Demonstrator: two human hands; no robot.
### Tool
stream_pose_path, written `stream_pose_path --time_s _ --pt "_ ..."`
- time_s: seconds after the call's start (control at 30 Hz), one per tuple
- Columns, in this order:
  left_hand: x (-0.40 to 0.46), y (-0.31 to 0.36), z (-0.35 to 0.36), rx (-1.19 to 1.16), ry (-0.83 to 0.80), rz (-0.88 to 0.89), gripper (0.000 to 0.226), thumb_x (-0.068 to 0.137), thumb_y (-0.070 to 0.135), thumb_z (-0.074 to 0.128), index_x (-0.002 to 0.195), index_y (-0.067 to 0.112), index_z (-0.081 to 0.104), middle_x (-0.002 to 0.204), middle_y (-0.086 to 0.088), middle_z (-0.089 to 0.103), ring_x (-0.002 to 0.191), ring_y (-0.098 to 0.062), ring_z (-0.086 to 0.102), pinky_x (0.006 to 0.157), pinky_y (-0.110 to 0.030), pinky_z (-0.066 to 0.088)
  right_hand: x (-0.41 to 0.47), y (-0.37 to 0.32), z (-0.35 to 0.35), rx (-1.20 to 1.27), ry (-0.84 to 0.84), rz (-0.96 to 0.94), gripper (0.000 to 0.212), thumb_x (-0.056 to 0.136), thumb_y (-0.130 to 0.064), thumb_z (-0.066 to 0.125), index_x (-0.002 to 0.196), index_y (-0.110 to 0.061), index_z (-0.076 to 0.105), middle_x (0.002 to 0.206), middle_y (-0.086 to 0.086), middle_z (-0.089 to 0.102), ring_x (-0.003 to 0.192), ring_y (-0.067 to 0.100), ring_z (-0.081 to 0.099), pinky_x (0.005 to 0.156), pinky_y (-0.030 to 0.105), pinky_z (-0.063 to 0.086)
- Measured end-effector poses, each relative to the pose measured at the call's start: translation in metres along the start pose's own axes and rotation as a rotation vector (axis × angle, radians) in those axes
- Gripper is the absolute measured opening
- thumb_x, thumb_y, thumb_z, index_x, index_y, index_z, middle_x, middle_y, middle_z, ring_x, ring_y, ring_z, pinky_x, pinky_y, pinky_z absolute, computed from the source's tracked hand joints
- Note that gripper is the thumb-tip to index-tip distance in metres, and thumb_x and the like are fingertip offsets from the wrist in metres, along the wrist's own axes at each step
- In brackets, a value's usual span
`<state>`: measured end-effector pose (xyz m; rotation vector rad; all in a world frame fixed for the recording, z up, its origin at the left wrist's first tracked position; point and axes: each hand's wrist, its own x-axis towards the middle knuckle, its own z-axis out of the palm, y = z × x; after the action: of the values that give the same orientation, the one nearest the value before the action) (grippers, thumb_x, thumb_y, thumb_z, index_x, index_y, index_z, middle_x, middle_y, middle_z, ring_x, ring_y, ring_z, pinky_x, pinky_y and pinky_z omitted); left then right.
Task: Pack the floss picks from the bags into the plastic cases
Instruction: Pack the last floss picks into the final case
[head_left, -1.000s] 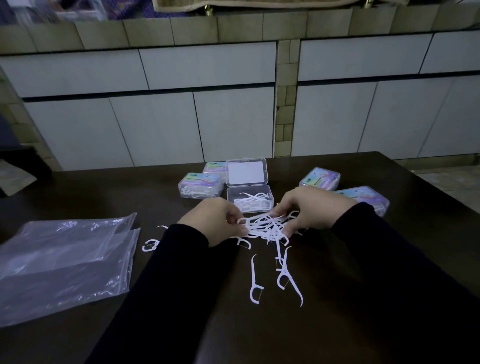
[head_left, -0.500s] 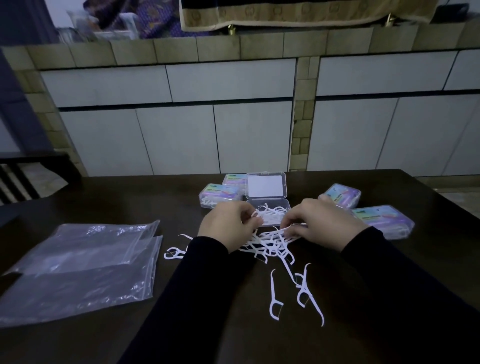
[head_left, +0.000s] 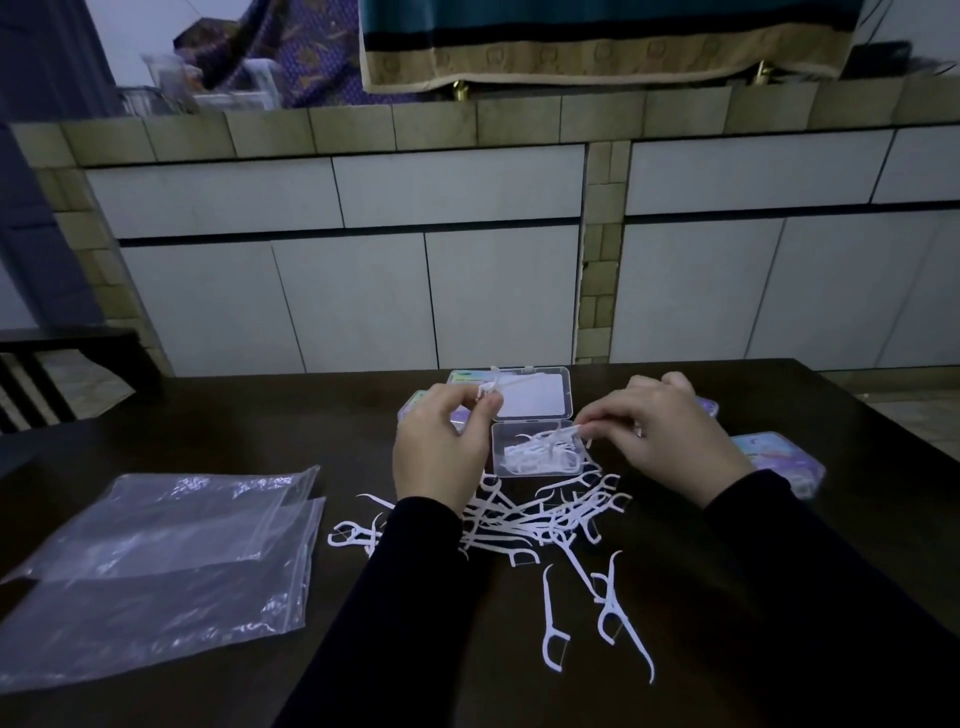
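Head view looks forward-down, seemingly close, over table (head_left: 208, 431).

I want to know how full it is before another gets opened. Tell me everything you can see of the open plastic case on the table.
The open plastic case is a small clear box of hard-looking plastic with rounded corners. Its hinged lid is folded back towards the wall and shows a white rectangular panel. It sits flat on the dark table, between both hands. White floss picks lie jumbled inside its tray, not heaped above the rim. The right hand holds a pick over the tray; loose picks crowd its near edge.
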<state>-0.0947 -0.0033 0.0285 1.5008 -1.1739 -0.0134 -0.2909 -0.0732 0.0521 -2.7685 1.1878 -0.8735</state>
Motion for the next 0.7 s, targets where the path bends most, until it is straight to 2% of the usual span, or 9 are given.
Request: stream_pose_path --time_s 0.03,0.1,0.17,0.3,0.43,0.53,0.7 --pt "0.001 -0.001 0.003 -0.002 0.013 0.008 0.008 0.087 0.032 0.066 0.08 0.029 0.065 0.081 0.019 0.061 0.081 -0.011 0.057 0.073 -0.028 0.048 0.001 0.001 0.003 -0.008 0.042 0.003 0.015 0.091 -0.035 0.061 0.102 -0.034 0.072 0.079 -0.029 0.055 0.076 -0.004 0.039 0.084 0.029 0.026" --pt "0.002 -0.002 0.01 -0.02 0.035 0.028 0.009 0.088 0.03 0.066 0.086 0.022 0.069 0.084 0.014 0.062 0.075 -0.006 0.055 0.071 -0.022 0.046 0.005 0.001 0.012 -0.05 0.123 0.001 0.015 0.091 -0.036 0.061 0.1 -0.032 0.073 0.092 -0.019 0.069 0.082 0.004 0.045 0.079 0.029 0.021" --pt "0.005 -0.003 0.014 -0.043 0.069 0.034 0.011 0.088 0.027 0.067 0.088 0.017 0.071 0.085 0.011 0.063 0.069 -0.003 0.052 0.065 -0.015 0.042 0.011 0.0 0.02 -0.102 0.178 0.001 0.014 0.092 -0.034 0.061 0.098 -0.03 0.073 0.094 -0.015 0.071 0.085 0.011 0.051 0.076 0.03 0.018" --pt "0.012 -0.01 0.021 -0.067 0.102 0.008 0.011 0.089 0.028 0.065 0.089 0.018 0.071 0.087 0.01 0.064 0.075 -0.01 0.056 0.067 -0.03 0.049 0.019 -0.003 0.035 -0.174 0.241 -0.015 0.008 0.088 -0.03 0.068 0.089 -0.027 0.075 0.084 -0.011 0.073 0.078 0.017 0.053 0.07 0.03 0.011" --pt "0.016 -0.017 0.024 -0.039 0.111 -0.018 0.011 0.09 0.03 0.064 0.089 0.021 0.07 0.087 0.01 0.063 0.077 -0.013 0.057 0.07 -0.038 0.051 0.026 -0.007 0.05 -0.235 0.194 -0.039 0.009 0.086 -0.033 0.069 0.09 -0.027 0.074 0.08 -0.009 0.072 0.074 0.016 0.051 0.068 0.031 0.011" --pt "0.016 -0.018 0.025 -0.034 0.066 0.009 0.014 0.09 0.029 0.064 0.09 0.017 0.071 0.089 0.008 0.064 0.075 -0.011 0.055 0.068 -0.031 0.048 0.029 -0.01 0.057 -0.275 0.078 -0.028 0.021 0.094 -0.04 0.055 0.106 -0.032 0.07 0.097 -0.012 0.071 0.086 0.013 0.048 0.076 0.034 0.021" --pt "0.014 -0.018 0.027 0.007 -0.044 0.037 0.014 0.09 0.029 0.065 0.087 0.016 0.069 0.09 0.008 0.064 0.067 -0.001 0.047 0.064 -0.009 0.034 0.027 -0.007 0.06 -0.229 0.046 0.049 0.028 0.097 -0.042 0.048 0.118 -0.036 0.065 0.108 -0.015 0.067 0.086 0.008 0.036 0.076 0.032 0.018"
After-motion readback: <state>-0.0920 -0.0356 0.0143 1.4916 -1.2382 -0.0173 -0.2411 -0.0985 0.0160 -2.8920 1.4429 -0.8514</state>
